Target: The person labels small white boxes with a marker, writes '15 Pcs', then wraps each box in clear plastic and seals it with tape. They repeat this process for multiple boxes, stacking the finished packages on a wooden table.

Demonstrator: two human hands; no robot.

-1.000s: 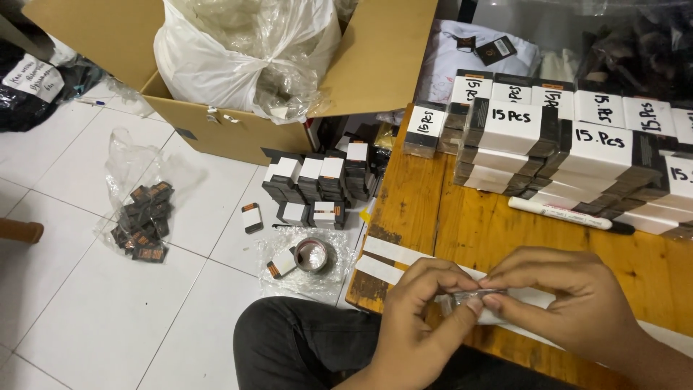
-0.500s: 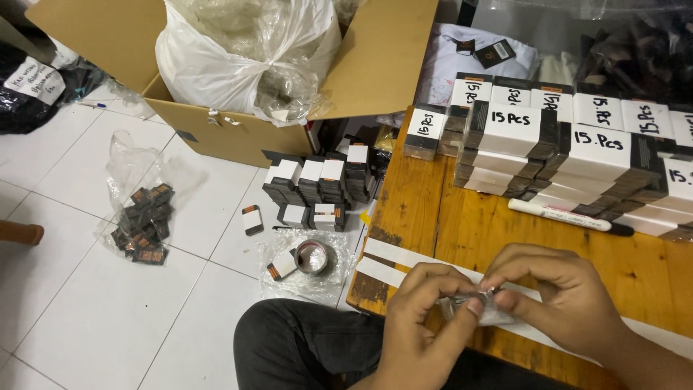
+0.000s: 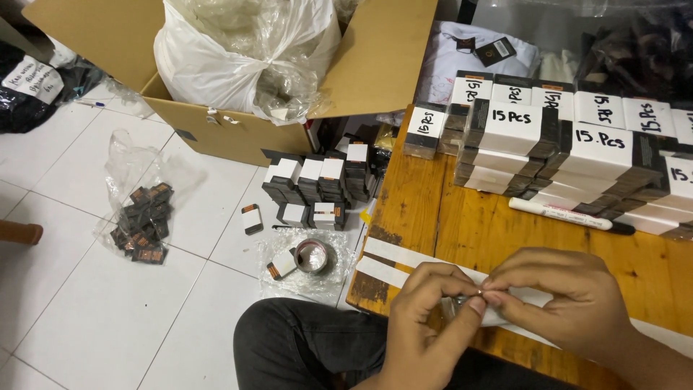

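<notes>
Both hands meet over the near edge of the wooden bench [image 3: 498,231], and between them sits a small shiny piece [image 3: 456,303], mostly hidden by the fingers, so its exact kind cannot be told. The left hand [image 3: 433,318] is curled around it, thumb and forefinger pinching it from the left, while the right hand [image 3: 570,307] is pressed together at the fingertips, pinching the same piece from the right. It is held just above a white paper strip [image 3: 404,254] that lies across the bench. To do this fine work well, it seems wise to keep both wrists low and steady near the bench edge, to grip with the fingertips only, and to keep the piece turned up toward the eyes so that the thumbs do not cover it; a light pinch looks better than a hard one, since a small smooth piece may slip out and drop to the tiled floor [image 3: 108,318]. A white marker [image 3: 563,214] lies farther back on the bench, in front of stacked bundles of small boxes [image 3: 556,144] with white labels. More small boxes stand on the floor to the left, near a roll of tape [image 3: 312,255] and a cardboard box [image 3: 238,130] holding a plastic bag.
</notes>
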